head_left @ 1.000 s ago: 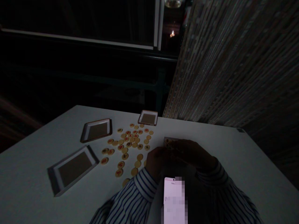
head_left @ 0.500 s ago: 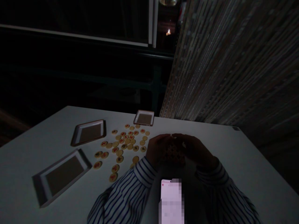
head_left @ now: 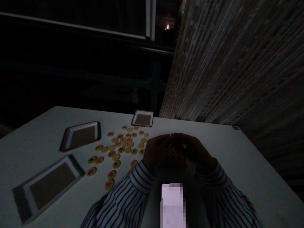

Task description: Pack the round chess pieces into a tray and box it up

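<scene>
Both my hands curve around a small dark reddish object with a criss-cross pattern [head_left: 174,156] on the table. My left hand [head_left: 155,150] is at its left side and my right hand [head_left: 196,148] at its right, with fingertips nearly meeting above it. Deep shadow hides most of my fingers and what they hold. To the left of my left hand, many round Chinese chess pieces [head_left: 116,157] lie scattered, some with red or black characters up and others blank side up.
Three shallow trays or box lids stand on the white table [head_left: 237,158]: one near left [head_left: 51,186], one farther left [head_left: 82,136], one at the back [head_left: 142,118]. A lit phone [head_left: 173,202], partly pixelated, is in front of me. A string curtain [head_left: 213,63] hangs behind.
My view has shifted slightly, so the trays and pieces sit farther left in the picture. Both hands stay cupped around the dark object.
</scene>
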Motion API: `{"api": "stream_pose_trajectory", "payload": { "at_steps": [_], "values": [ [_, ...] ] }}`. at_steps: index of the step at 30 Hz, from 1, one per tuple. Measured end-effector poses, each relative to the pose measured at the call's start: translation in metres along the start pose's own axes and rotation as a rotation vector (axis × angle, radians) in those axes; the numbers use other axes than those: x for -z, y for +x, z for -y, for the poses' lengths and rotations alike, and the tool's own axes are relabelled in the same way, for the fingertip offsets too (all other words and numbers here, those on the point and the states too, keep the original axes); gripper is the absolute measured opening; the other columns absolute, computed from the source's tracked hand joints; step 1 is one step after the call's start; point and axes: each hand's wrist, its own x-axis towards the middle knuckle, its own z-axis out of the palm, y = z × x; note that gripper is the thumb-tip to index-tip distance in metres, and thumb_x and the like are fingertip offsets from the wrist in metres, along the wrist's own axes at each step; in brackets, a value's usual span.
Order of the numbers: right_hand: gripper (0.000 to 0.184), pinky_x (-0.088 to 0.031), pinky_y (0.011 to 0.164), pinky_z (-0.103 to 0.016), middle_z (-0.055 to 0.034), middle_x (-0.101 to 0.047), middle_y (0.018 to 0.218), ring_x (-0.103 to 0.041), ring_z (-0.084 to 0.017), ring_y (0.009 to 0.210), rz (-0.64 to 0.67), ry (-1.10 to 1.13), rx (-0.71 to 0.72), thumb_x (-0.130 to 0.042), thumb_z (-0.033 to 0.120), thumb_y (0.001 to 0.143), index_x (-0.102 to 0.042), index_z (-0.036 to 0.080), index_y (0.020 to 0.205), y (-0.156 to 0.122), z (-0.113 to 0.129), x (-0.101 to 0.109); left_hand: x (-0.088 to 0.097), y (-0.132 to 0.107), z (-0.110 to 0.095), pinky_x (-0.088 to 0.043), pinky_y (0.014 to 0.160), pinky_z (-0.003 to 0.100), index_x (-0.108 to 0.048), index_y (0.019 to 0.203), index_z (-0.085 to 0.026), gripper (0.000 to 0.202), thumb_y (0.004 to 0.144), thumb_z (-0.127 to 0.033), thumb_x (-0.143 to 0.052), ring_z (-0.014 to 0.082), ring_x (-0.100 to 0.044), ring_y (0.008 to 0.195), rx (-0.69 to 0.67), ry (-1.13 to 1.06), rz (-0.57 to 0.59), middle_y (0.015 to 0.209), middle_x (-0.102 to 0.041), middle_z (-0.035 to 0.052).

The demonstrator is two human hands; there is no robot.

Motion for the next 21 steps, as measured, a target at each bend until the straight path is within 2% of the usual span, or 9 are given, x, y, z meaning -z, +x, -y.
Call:
{"api": "stream_pose_trajectory", "payload": {
  "at_steps": [4,9,21],
  "values": [
    [0.029,-0.049,0.081,-0.033,-0.0047,-0.064,0.103,-0.059,-0.017,0.094,-0.004,-0.036,-0.035,-0.049,0.028,0.082,-0.055,0.022,0.109,0.003,0.006,0.003,0.0,0.001,0.001,-0.052,0.071,0.026,-0.068,0.083,-0.017,0.016,0.07,-0.024,-0.06,0.016,-0.064,0.077,0.051,0.007,-0.068,0.084,-0.07,0.0025],
    [0.027,-0.049,0.079,-0.032,-0.0056,-0.065,0.1,-0.06,-0.018,0.09,0.008,-0.054,-0.071,-0.049,0.03,0.082,-0.057,0.02,0.106,0.005,0.014,0.008,0.0,0.001,0.001,-0.052,0.072,0.026,-0.069,0.081,-0.018,0.016,0.071,-0.027,-0.06,0.0163,-0.064,0.078,0.041,0.002,-0.007,0.081,-0.071,0.002],
    [0.027,-0.048,0.076,-0.031,-0.0049,-0.065,0.096,-0.06,-0.016,0.087,-0.003,-0.08,-0.041,-0.05,0.032,0.082,-0.058,0.02,0.105,0.005,0.013,0.008,0.001,0.0,-0.002,-0.052,0.073,0.028,-0.069,0.078,-0.018,0.015,0.07,-0.025,-0.059,0.0166,-0.064,0.077,0.007,0.096,-0.017,0.081,-0.071,0.0025]
  ]
}}
